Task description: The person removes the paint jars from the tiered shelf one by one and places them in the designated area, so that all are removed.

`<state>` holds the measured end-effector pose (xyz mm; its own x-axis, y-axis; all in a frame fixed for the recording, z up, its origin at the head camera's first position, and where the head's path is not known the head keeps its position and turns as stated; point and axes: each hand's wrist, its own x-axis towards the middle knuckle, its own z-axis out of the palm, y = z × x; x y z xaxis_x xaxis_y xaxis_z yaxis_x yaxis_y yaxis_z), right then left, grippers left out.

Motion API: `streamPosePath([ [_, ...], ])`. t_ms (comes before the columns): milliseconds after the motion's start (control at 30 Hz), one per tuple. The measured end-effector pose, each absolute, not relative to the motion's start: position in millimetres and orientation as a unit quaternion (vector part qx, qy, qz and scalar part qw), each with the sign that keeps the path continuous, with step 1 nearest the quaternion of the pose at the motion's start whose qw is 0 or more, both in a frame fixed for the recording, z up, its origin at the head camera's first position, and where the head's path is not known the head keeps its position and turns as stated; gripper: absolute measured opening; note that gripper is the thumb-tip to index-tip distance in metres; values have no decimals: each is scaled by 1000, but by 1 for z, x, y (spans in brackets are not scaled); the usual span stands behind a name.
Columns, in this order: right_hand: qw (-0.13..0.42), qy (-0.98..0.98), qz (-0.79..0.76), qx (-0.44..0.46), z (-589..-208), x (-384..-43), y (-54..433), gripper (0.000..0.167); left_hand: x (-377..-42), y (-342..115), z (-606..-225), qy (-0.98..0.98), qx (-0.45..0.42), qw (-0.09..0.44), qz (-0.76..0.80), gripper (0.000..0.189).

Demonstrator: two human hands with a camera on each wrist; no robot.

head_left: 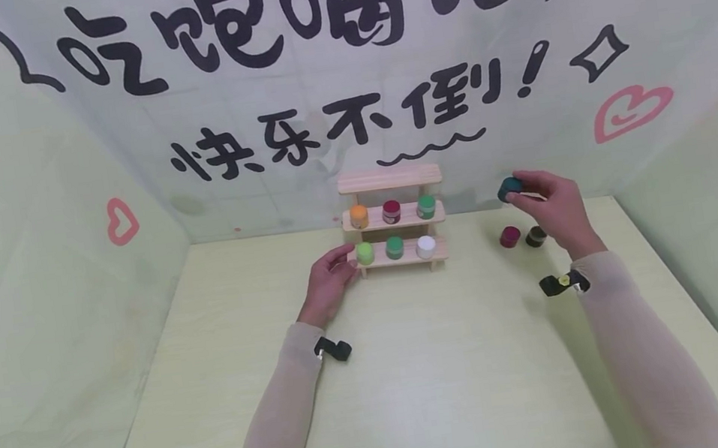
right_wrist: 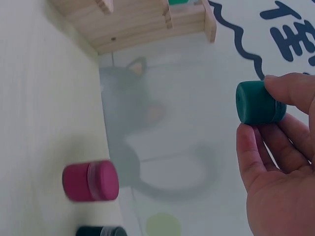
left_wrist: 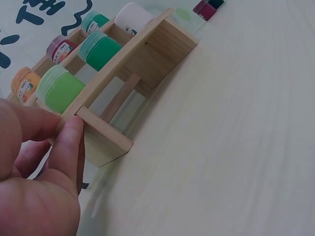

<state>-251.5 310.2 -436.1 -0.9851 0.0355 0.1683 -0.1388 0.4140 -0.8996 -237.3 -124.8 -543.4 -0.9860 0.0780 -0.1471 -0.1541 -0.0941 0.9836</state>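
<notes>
My right hand [head_left: 560, 212] holds a small teal paint jar [right_wrist: 255, 102] between thumb and fingers, raised above the table at the right. Below it stand a dark red paint jar [head_left: 509, 237] and a black one [head_left: 535, 236]. At the lower left end of a three-tier wooden rack [head_left: 389, 177], my left hand [head_left: 331, 281] pinches the shelf's corner, right beside a light green jar [left_wrist: 61, 89]. A green jar [head_left: 394, 247] and a white jar [head_left: 426, 247] share that bottom shelf. Orange [head_left: 359, 216], dark red [head_left: 391, 211] and green [head_left: 426, 207] jars fill the middle shelf.
The rack stands near the back edge of a pale wooden table [head_left: 414, 383]. Behind it hangs a white cloth [head_left: 275, 205] with large black lettering, and cloth also drapes both sides. The rack's top shelf [head_left: 389, 173] bears no jars.
</notes>
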Motion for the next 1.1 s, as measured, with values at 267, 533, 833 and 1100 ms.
streamPosePath([
  [267,88,-836,542,1,-454,-250,339,56,-237,-126,-543,681,-23,78,727,39],
  [533,108,-818,565,-6,-479,-253,354,52,-236,-127,-542,686,-23,81,723,41],
  [833,106,-825,555,-35,-497,-250,373,53,-237,-128,-541,682,-23,79,727,39],
  [1100,97,-840,532,-54,-511,-244,383,55,-238,-128,-542,676,-20,84,732,40],
])
